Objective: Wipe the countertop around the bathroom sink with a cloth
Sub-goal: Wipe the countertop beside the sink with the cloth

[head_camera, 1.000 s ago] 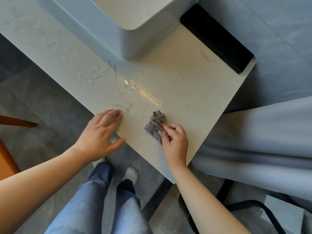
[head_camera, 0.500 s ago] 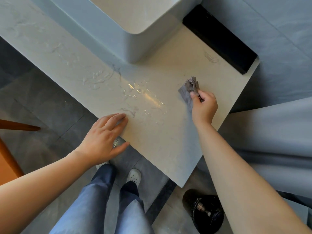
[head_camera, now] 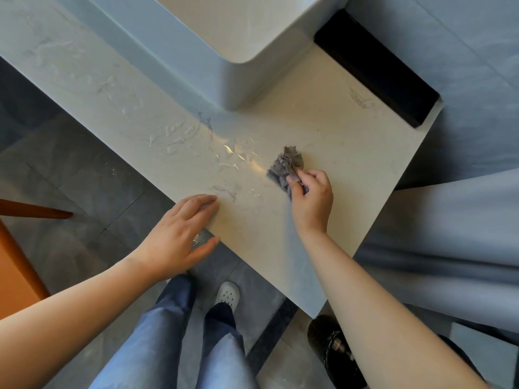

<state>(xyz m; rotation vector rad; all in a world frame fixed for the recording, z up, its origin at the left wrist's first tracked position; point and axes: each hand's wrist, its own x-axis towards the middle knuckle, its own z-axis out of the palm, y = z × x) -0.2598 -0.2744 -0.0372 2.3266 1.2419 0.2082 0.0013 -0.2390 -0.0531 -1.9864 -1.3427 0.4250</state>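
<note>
A pale marble countertop (head_camera: 337, 141) runs diagonally across the view, with a white square vessel sink (head_camera: 224, 37) standing on it at the top. My right hand (head_camera: 311, 200) grips a crumpled grey cloth (head_camera: 286, 167) and presses it on the counter just right of a patch of water streaks (head_camera: 233, 158). My left hand (head_camera: 179, 237) lies flat, fingers together, on the counter's front edge, with its thumb below the edge. More water smears (head_camera: 171, 136) sit further left in front of the sink.
A black rectangular block (head_camera: 376, 68) lies along the counter's back right edge by the grey wall. A grey curtain (head_camera: 449, 242) hangs to the right. A black bin (head_camera: 331, 349) stands on the floor under my right arm. An orange wooden piece (head_camera: 16, 265) is at left.
My right hand has swept the cloth from the counter's front to the far right, then back toward the middle by the water streaks. My left hand has stayed on the edge.
</note>
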